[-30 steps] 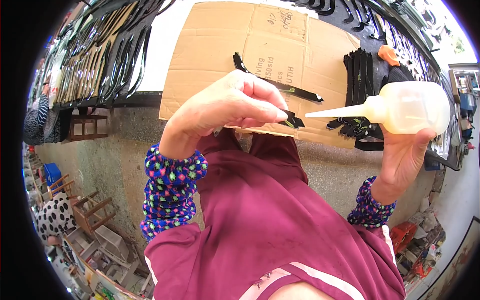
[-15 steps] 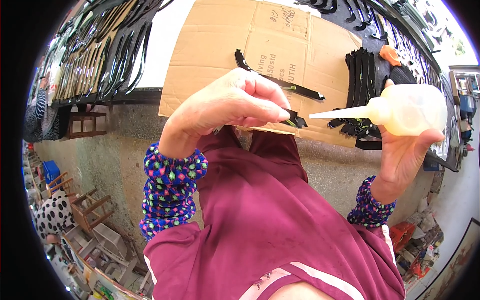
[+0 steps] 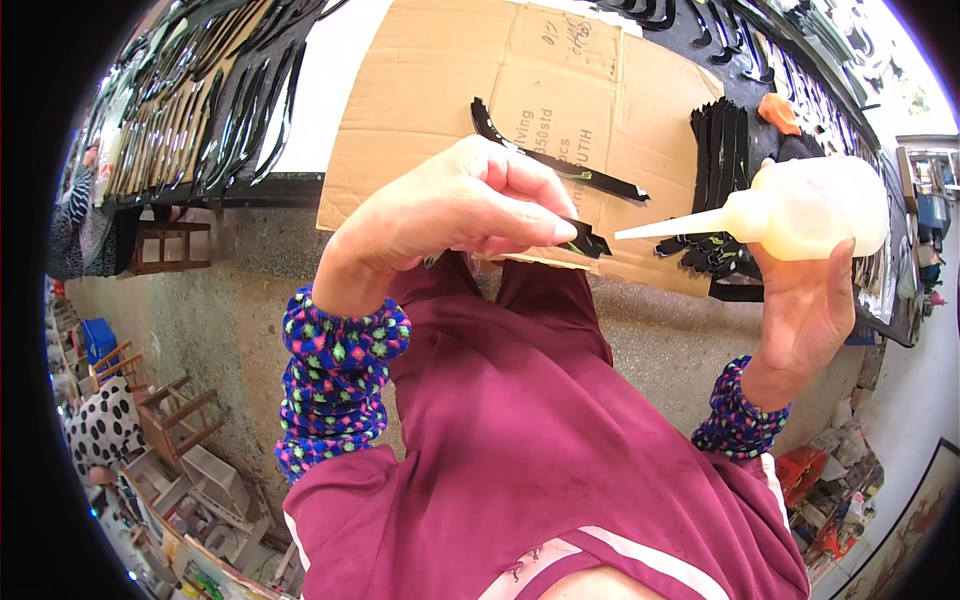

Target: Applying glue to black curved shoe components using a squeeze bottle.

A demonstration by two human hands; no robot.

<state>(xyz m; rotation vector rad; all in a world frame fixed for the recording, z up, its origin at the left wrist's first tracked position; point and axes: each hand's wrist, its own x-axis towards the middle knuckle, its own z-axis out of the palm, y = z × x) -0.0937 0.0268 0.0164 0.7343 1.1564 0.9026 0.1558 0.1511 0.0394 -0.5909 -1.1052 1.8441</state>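
Milky plastic makes up the bottle in the right hand, its thumb at the near side and its other fingers mostly hidden. The nozzle points left, its tip just beside the black piece pinched between thumb and forefinger of the left hand, over the near edge of the cardboard. Squeezing too hard could drip liquid onto the fingertips or cardboard; a loose pinch could let the piece twist away, spoiling the aim
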